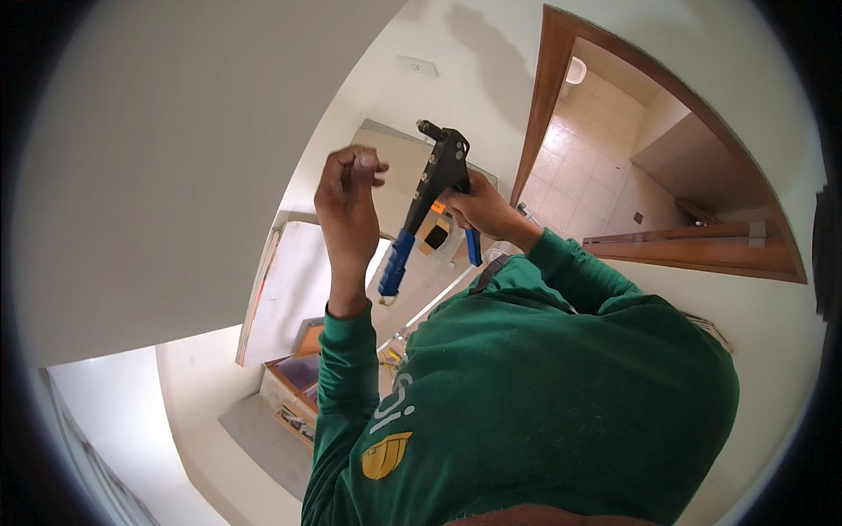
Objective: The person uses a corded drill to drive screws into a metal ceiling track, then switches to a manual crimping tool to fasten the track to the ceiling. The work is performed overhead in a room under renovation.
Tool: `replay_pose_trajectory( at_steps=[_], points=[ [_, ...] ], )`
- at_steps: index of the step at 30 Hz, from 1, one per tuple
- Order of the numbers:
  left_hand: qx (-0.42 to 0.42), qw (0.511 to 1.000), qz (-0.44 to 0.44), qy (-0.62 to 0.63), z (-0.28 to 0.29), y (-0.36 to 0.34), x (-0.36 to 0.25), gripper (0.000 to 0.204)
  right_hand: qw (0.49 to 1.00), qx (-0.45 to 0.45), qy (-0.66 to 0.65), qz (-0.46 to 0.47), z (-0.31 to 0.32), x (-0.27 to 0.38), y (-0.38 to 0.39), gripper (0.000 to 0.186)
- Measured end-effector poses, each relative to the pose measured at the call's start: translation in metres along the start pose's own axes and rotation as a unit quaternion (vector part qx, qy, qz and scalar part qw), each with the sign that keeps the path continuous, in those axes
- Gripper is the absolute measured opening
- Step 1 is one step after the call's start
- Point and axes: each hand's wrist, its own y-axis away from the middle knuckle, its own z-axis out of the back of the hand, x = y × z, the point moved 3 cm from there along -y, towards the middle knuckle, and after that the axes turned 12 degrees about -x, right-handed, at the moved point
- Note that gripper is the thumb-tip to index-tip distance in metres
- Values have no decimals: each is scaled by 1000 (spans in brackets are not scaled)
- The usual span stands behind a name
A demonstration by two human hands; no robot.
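Observation:
A black hand riveter (pixel 443 167) with blue grips is raised in front of me, its nose pointing up and to the left. My right hand (pixel 478 206) is closed around its black body near the pivot, and the two handles are spread apart. To the left of the tool is my left hand (pixel 351 202), with thumb and fingers drawn together in a pinch, apart from the riveter. Whatever those fingertips hold, if anything, is too small or hidden to tell.
A large pale surface (pixel 193 158) fills the left side. On the right, a brown-framed doorway (pixel 548 96) opens onto a tiled floor (pixel 579 162). Below my hands are a white board (pixel 294 289), a wooden box (pixel 294 386) and a small yellow-and-black item (pixel 434 235).

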Motion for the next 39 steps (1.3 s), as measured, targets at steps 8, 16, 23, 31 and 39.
replay_pose_trajectory(
  at_steps=[8,16,23,31,39],
  points=[
    [-11,991,30,133,-61,-16,12,22,997,78,8,-8,26,-18,0,17],
    [-21,992,22,120,-59,-9,18,22,995,87,41,-20,23,-12,6,23],
    [-41,986,38,157,-59,-5,27,23,995,84,53,-33,20,-12,7,22],
    [-51,990,29,131,-55,-1,27,24,994,87,53,-34,16,-11,10,22],
    [-40,994,5,102,-56,0,22,17,995,85,49,-31,17,-16,11,21]
  ],
)
